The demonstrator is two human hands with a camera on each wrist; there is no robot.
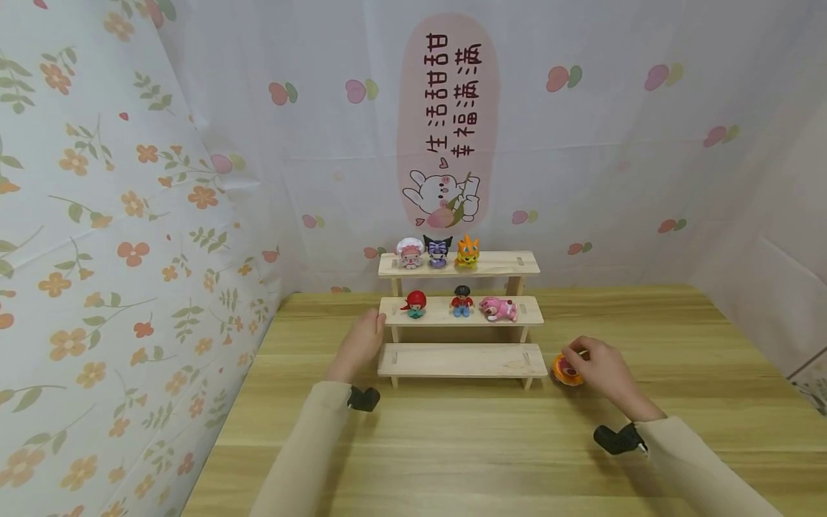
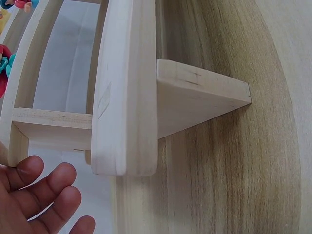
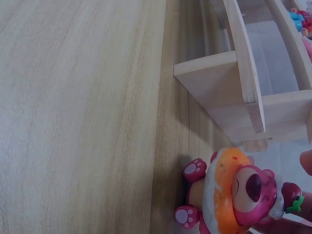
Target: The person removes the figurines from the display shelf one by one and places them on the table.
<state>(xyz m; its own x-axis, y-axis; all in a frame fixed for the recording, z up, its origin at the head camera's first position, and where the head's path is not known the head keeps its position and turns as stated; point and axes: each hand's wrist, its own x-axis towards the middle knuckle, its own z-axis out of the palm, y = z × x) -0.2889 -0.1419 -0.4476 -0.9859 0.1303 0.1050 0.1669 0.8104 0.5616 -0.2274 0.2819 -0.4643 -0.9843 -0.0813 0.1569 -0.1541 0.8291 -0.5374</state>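
Observation:
My left hand (image 1: 363, 337) is at the left end of the middle tier of a wooden step shelf (image 1: 461, 359), pinching the board's edge; its other fingers (image 2: 51, 190) curl loosely beside it in the left wrist view. Just right of the bottom tier, my right hand (image 1: 601, 370) pinches a pink bear figurine (image 3: 251, 190) by its head. The bear wears an orange-and-white ring and a strawberry-topped hat, and its feet point toward the near side of the table. In the head view my fingers partly cover it.
Along the top tier sit a white-hatted pink figurine (image 1: 410, 254), a black-and-purple one (image 1: 438, 253) and an orange-yellow one (image 1: 468, 253). The middle tier carries a red-haired figurine (image 1: 416, 304), a black-haired one (image 1: 461, 301) and a lying pink bear (image 1: 498, 309). Patterned curtains (image 1: 614, 165) hang behind the table.

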